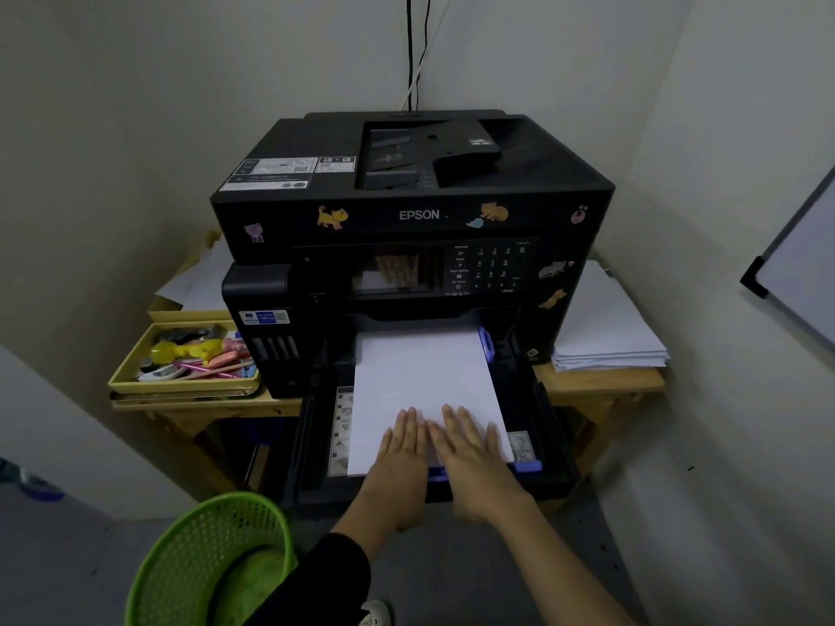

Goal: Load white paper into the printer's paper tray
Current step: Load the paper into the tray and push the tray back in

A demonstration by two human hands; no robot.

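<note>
A black Epson printer (413, 214) with animal stickers stands on a wooden table. Its paper tray (540, 413) is pulled out toward me at the front. A stack of white paper (422, 372) lies flat in the tray, between a purple side guide (485, 343) and a purple front guide (526, 466). My left hand (402, 445) and my right hand (470, 449) lie side by side with straight fingers, palms down, pressing on the near end of the stack.
A second pile of white paper (610, 336) sits on the table to the printer's right. A yellow tray of stationery (180, 354) stands at the left. A green mesh basket (212, 562) is on the floor at lower left. A whiteboard (799, 268) leans at the right wall.
</note>
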